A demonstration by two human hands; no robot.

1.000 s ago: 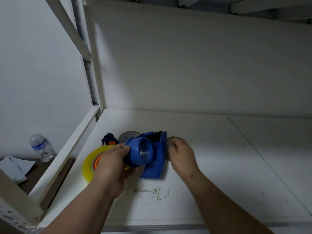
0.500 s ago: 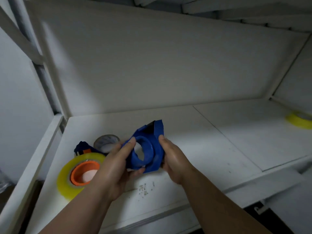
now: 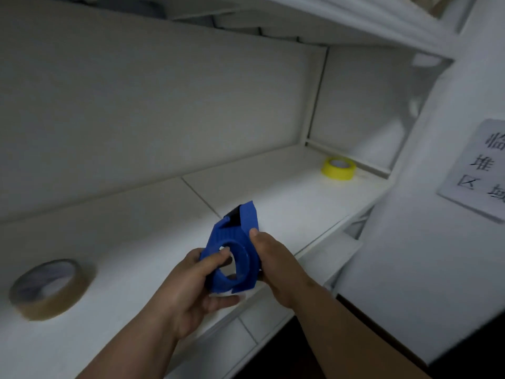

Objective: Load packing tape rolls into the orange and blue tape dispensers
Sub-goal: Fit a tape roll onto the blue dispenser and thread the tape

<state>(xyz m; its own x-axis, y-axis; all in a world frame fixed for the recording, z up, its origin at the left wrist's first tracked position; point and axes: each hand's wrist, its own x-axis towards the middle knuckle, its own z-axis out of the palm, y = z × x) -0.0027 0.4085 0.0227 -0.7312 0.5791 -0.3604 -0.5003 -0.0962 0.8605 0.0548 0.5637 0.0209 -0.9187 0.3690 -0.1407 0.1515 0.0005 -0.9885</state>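
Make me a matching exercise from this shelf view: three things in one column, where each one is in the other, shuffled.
Things:
1. blue dispenser
2. yellow tape roll
3. tan tape roll

Places:
A. flat on the shelf, near left
B. held in both hands, the left hand and the right hand
C. far right corner of the shelf

Pairs: 1-B, 2-C, 3-A

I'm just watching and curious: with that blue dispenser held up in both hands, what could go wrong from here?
1. The blue dispenser is held above the shelf by the left hand and right hand; a slip could drop it.
2. It holds no roll, and the yellow roll lies far right, so reaching leaves one hand gripping.
3. The tan roll could be knocked.
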